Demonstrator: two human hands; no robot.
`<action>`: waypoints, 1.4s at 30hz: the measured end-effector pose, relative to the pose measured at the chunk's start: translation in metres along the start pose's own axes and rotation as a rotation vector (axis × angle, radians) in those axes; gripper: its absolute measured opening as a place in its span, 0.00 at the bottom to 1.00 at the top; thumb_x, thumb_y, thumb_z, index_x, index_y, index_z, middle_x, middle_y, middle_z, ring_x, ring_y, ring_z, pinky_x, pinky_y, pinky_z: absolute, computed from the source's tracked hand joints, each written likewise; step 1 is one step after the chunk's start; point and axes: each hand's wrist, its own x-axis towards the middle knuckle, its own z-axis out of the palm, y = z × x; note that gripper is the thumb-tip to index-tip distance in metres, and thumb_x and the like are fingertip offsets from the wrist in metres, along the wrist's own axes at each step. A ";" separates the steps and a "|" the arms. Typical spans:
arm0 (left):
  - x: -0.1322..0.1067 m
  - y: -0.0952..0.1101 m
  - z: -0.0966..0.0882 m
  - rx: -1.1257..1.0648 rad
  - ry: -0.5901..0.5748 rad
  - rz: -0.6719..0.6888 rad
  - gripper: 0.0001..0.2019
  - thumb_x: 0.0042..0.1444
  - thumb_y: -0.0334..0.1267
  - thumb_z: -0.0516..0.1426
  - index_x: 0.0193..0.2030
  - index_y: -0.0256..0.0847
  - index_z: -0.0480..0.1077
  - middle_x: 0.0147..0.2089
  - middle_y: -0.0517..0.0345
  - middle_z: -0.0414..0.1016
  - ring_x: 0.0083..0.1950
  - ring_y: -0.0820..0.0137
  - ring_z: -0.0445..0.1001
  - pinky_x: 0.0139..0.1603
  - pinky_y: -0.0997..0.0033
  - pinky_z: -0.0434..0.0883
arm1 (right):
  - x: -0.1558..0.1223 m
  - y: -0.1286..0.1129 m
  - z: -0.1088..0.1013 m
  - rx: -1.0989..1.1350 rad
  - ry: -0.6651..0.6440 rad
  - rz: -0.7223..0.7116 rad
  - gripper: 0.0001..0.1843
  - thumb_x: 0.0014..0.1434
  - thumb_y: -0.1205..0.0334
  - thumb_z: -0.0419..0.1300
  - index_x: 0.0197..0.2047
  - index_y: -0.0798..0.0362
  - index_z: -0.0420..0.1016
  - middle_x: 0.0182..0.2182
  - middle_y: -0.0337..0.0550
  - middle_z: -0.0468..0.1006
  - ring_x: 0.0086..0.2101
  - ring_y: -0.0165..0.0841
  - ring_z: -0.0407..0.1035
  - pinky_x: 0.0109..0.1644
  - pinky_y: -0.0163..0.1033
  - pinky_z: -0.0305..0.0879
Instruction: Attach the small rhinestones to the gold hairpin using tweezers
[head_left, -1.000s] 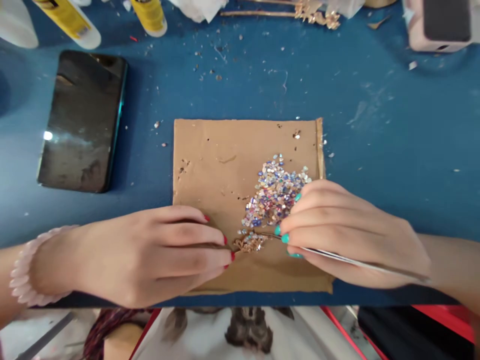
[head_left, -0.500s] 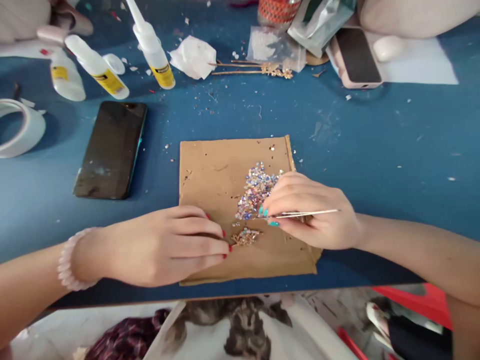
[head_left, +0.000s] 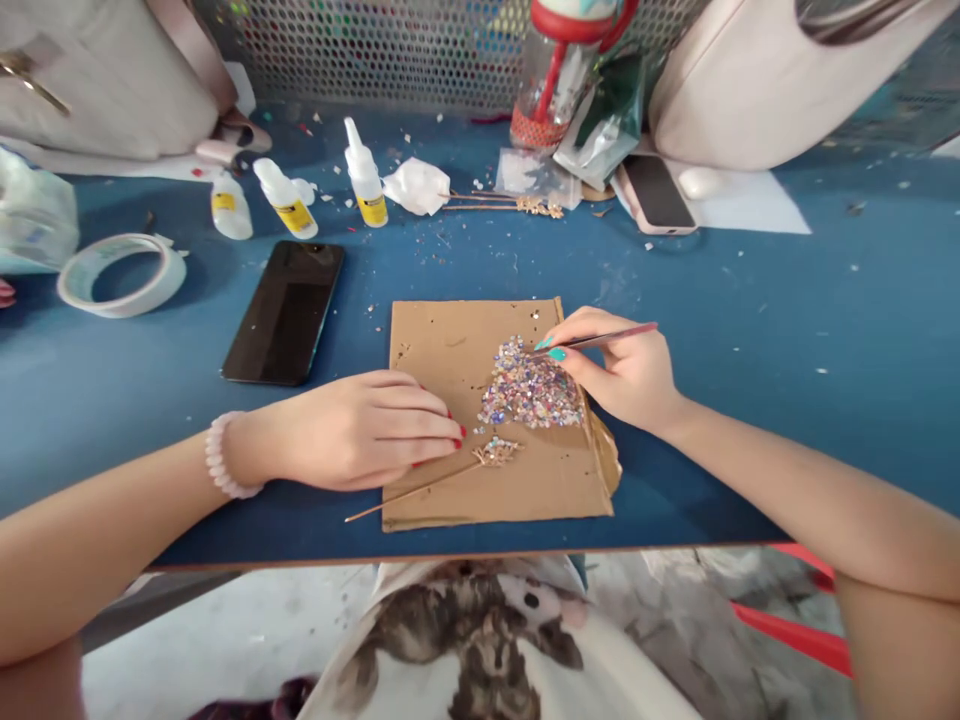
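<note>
My right hand (head_left: 630, 370) pinches a pair of slim tweezers (head_left: 619, 337), its tips at the upper edge of a pile of small glittering rhinestones (head_left: 534, 392). The pile lies on a piece of brown cardboard (head_left: 439, 345). My left hand (head_left: 352, 432) rests palm down over the cardboard's left side, fingers stretched out close together and thumb hidden. Just below those fingers lies a gold hairpin (head_left: 496, 452), its ornate head carrying several stones and its long stem pointing down to the left. I see nothing held in the left hand.
A black phone (head_left: 285, 312) and a tape roll (head_left: 124, 275) lie to the left. Behind them stand small glue bottles (head_left: 366, 185). More gold hairpins (head_left: 495, 203), a pink-edged phone (head_left: 658, 195), a red-lidded cup (head_left: 551, 85) and pale bags (head_left: 750, 90) are at the back.
My right hand with the tweezers has moved up from the pile's lower edge to its top. My left hand has shifted up off the hairpin, whose stem now shows. The view has tilted upward.
</note>
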 end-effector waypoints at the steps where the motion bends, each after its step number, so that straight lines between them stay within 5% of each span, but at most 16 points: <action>1: -0.002 -0.003 -0.001 0.053 -0.001 -0.009 0.16 0.73 0.33 0.47 0.59 0.35 0.72 0.57 0.52 0.82 0.59 0.66 0.78 0.67 0.66 0.66 | 0.001 0.003 0.000 -0.012 0.019 0.006 0.06 0.65 0.59 0.62 0.38 0.50 0.79 0.32 0.42 0.82 0.33 0.33 0.76 0.38 0.41 0.71; 7: -0.009 -0.015 -0.002 0.150 0.014 -0.028 0.15 0.71 0.35 0.51 0.59 0.40 0.74 0.59 0.54 0.81 0.60 0.67 0.79 0.68 0.67 0.68 | 0.006 0.012 -0.001 -0.059 0.049 0.046 0.08 0.65 0.57 0.61 0.37 0.50 0.79 0.33 0.42 0.82 0.34 0.33 0.76 0.39 0.41 0.71; 23: -0.005 -0.013 -0.004 0.200 0.016 -0.008 0.14 0.71 0.35 0.52 0.55 0.36 0.76 0.55 0.51 0.83 0.56 0.65 0.81 0.62 0.65 0.73 | 0.008 0.011 -0.001 -0.082 0.008 0.054 0.09 0.63 0.56 0.61 0.36 0.51 0.79 0.30 0.41 0.81 0.31 0.32 0.74 0.38 0.41 0.71; 42: -0.001 -0.010 -0.007 0.199 0.082 0.017 0.12 0.71 0.34 0.52 0.50 0.36 0.77 0.50 0.52 0.85 0.51 0.66 0.83 0.53 0.65 0.76 | 0.018 0.032 -0.010 -0.179 0.123 0.203 0.06 0.60 0.57 0.62 0.36 0.49 0.79 0.38 0.45 0.85 0.41 0.41 0.80 0.51 0.52 0.76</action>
